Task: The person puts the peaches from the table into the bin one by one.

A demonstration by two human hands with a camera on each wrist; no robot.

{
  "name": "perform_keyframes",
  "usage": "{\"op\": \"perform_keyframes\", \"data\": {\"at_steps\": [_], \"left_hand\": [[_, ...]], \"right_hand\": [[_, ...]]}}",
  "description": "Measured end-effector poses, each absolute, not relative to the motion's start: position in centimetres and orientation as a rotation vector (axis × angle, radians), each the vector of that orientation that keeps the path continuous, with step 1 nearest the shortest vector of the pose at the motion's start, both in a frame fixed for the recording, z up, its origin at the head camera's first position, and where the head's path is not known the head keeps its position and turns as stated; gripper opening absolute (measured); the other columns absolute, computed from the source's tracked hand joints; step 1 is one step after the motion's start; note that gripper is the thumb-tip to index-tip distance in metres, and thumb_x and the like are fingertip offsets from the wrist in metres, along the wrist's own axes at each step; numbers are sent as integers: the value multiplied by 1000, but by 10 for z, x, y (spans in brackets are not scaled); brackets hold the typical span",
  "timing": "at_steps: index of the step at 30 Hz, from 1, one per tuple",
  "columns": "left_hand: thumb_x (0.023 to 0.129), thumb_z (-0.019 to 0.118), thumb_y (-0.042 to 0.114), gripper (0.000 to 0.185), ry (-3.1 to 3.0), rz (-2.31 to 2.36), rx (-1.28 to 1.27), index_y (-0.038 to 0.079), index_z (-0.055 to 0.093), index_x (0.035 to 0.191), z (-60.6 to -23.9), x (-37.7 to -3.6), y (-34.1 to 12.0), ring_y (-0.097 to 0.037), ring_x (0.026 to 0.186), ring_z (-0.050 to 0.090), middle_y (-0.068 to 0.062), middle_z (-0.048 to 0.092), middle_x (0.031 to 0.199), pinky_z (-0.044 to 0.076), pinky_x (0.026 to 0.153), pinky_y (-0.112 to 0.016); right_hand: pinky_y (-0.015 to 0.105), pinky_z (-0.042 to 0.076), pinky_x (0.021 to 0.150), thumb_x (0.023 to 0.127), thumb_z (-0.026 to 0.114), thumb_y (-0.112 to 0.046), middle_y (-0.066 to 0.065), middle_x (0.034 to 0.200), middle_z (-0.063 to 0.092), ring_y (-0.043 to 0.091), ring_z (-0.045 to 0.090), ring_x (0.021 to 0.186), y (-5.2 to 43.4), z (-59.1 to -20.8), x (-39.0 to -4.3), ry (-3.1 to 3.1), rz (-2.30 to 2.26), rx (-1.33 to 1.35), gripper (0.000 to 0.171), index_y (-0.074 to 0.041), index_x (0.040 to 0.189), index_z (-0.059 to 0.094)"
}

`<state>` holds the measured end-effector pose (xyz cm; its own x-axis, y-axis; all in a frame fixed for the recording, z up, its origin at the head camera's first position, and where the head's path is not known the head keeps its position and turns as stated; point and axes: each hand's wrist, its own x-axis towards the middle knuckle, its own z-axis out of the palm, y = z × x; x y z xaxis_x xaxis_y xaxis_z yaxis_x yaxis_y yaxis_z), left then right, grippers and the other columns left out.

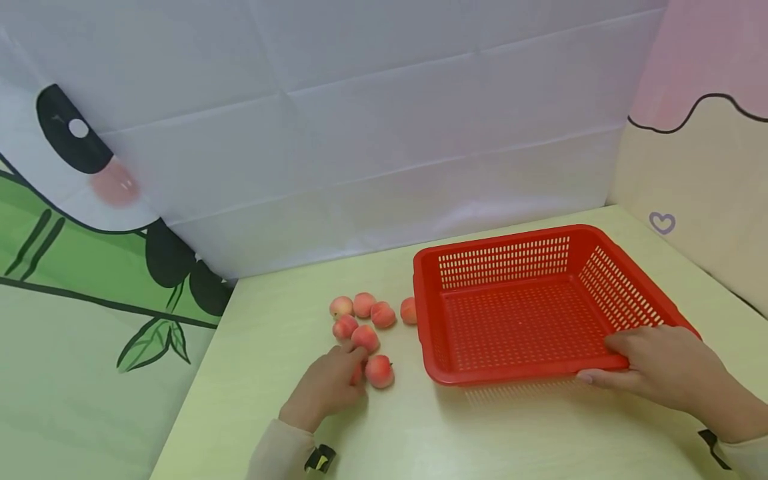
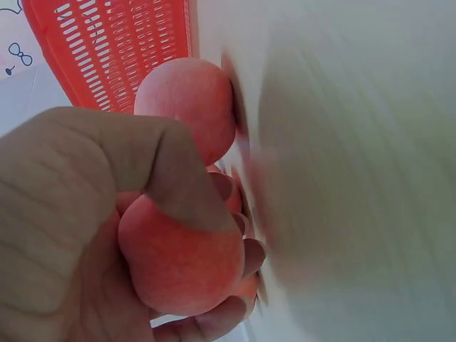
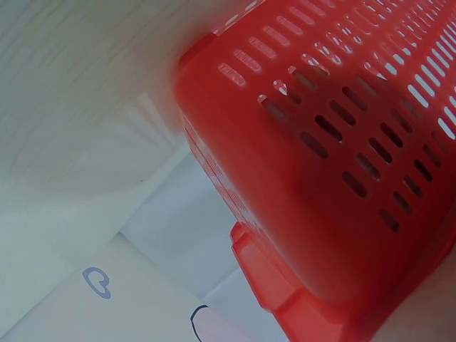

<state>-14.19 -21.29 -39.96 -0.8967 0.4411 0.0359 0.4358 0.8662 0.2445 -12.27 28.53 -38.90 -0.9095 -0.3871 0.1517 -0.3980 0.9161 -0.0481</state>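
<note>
Over on the left, the person's left hand [image 1: 329, 385] is down among a loose cluster of small peaches [image 1: 363, 325] on the pale green desk [image 1: 270, 373]. From the wrist view its fingers and thumb are curled round one peach [image 2: 182, 260], so that grip is pinching a fruit, with a second peach [image 2: 189, 107] sitting just beyond the thumb, against the blurred desk. From above, the held one is mostly hidden under the fingers; another peach [image 1: 380, 371] lies just beside the hand on its right. Further back are four or five more, close together and some touching, and one lone peach [image 1: 409, 310] rests right against the left wall of the basket.

Moving right, the red slotted basket [image 1: 432, 267] stands flat on the desk and I can see nothing inside it. The right hand [image 1: 657, 367] holds its near right corner: fingers lie over the rim into the basket while the thumb runs under the lip, so that grip is closed on the basket's edge. The right wrist view shows only the basket's underside and wall, not the fingers.

As I judge it, the work is at its very start: no fruit is in the basket yet, one is only just taken up, and all the rest of the pile is yet to be moved across
</note>
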Motion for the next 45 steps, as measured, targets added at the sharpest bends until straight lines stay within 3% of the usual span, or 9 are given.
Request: {"op": "perform_keyframes", "data": {"at_steps": [3, 8, 11, 15, 18, 23, 33, 45], "left_hand": [[78, 67, -7, 27, 3040, 387, 717, 15, 59, 92, -398, -141, -214, -16, 73, 47, 6, 46, 76, 41, 63, -32], [73, 67, -6, 26, 3011, 454, 605, 12, 63, 91, -393, -140, -215, -16, 78, 49, 5, 48, 74, 42, 62, -31], [79, 74, 10, 15, 3037, 444, 534, 16, 61, 81, -393, -139, -215, -13, 69, 48, 8, 48, 70, 39, 57, -30], [85, 75, 33, 39, 3143, 395, 461, 22, 48, 59, -392, -138, -215, -7, 52, 36, 14, 35, 53, 28, 49, -27], [86, 71, 27, 47, 3239, 369, 459, 22, 39, 52, -391, -138, -214, -6, 48, 27, 15, 24, 49, 21, 48, -25], [84, 69, 15, 47, 3323, 364, 469, 21, 36, 51, -387, -139, -213, -6, 48, 24, 14, 21, 50, 17, 47, -24], [88, 71, 17, 51, 3403, 343, 575, 20, 35, 52, -375, -138, -207, -5, 47, 22, 13, 21, 50, 16, 47, -23], [84, 63, 14, 48, 3479, 406, 687, 22, 25, 57, -352, -139, -194, -5, 53, 13, 13, 13, 55, 12, 49, -24]], "right_hand": [[28, 29, 54, 84, 77, -72, -16, 61, 41, 4, 39, 58, 285, -388, -123, -2935, 114, 607, 52, -27, 72, 54], [28, 28, 54, 83, 77, -72, -16, 61, 40, 4, 38, 58, 285, -389, -122, -2928, 112, 609, 53, -27, 71, 51], [28, 28, 54, 83, 77, -72, -16, 61, 41, 4, 39, 59, 285, -388, -123, -2936, 113, 604, 52, -27, 72, 53], [28, 29, 54, 83, 77, -72, -15, 62, 43, 4, 40, 59, 284, -388, -123, -2942, 116, 600, 52, -27, 73, 55], [28, 27, 54, 83, 77, -72, -15, 61, 41, 4, 38, 59, 284, -389, -122, -2936, 121, 600, 53, -27, 71, 53], [28, 26, 54, 83, 78, -71, -15, 60, 38, 4, 37, 58, 285, -390, -122, -2928, 126, 601, 54, -27, 71, 50], [28, 23, 53, 84, 78, -70, -16, 59, 36, 3, 34, 57, 286, -389, -121, -2901, 140, 614, 54, -27, 70, 47], [27, 22, 53, 84, 77, -71, -16, 59, 35, 3, 33, 56, 285, -390, -121, -2903, 142, 610, 54, -28, 70, 48]]}}
